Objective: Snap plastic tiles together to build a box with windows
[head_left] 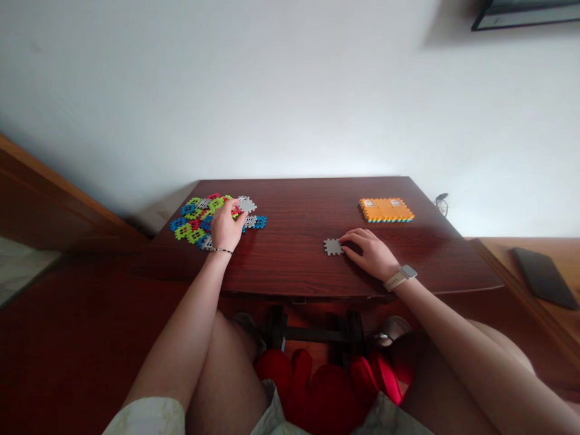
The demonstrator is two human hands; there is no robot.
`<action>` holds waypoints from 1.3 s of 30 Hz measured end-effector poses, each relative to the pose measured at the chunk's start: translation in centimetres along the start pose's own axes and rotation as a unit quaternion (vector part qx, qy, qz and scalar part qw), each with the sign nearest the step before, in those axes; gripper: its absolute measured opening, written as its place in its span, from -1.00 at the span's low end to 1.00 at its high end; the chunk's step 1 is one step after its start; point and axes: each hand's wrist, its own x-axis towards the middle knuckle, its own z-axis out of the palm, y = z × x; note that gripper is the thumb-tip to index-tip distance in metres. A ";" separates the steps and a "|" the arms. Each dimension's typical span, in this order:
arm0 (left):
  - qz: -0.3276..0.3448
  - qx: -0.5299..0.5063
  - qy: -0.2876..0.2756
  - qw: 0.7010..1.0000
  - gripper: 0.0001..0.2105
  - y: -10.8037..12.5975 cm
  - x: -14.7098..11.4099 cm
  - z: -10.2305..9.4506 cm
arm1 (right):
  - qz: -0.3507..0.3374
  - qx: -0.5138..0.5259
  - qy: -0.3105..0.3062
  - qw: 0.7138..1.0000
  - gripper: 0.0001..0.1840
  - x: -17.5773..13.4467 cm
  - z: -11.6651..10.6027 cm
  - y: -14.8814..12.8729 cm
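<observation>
My left hand (228, 225) is over a loose pile of small notched building tiles (194, 223) in green, blue, red and grey, several with window-like grids. Its thumb and fingers are closed on a light grey notched tile (247, 204) at the pile's right edge. Toward the table's front, my right hand (372, 254) pinches the right edge of a flat grey square tile (333, 246), which lies on the tabletop or just at its surface. The pile's middle is partly covered by my left hand.
A neat stack of large notched panels (387, 209), orange on top, sits at the right rear of the dark wooden table (294, 266). A white wall (290, 90) rises behind. To the right, a dark flat device (544, 277) rests on another wooden surface.
</observation>
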 end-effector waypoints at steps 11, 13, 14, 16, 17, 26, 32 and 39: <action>0.112 -0.115 -0.041 0.986 -0.66 5.5 -1.4 3.6 | -0.010 0.006 -0.009 1.000 -0.82 0.0 0.1 0.2; 0.153 -0.139 -0.047 0.977 -0.66 6.2 -1.7 4.2 | -0.009 0.007 -0.010 1.000 -0.82 0.0 0.1 0.2; 0.175 -0.152 -0.053 0.971 -0.66 6.5 -1.8 4.5 | -0.008 0.007 -0.010 1.000 -0.81 0.0 0.1 0.2; 0.215 -0.178 -0.067 0.958 -0.64 7.2 -2.0 5.2 | -0.006 0.006 -0.012 1.000 -0.81 0.0 0.1 0.2; 0.232 -0.189 -0.074 0.951 -0.63 7.5 -2.1 5.4 | -0.006 0.006 -0.013 1.000 -0.82 0.0 0.1 0.1; 0.308 -0.234 -0.117 0.915 -0.67 10.8 -3.3 6.8 | -0.009 0.017 -0.014 1.000 -0.81 0.0 0.1 0.1; 0.316 -0.250 -0.149 0.903 -0.64 12.5 -4.0 7.2 | -0.009 0.023 -0.016 1.000 -0.80 -0.1 0.1 -0.1; 0.331 -0.243 -0.178 0.894 -0.63 13.6 -4.7 8.0 | -0.013 0.021 -0.020 0.999 -0.80 0.0 0.0 -0.3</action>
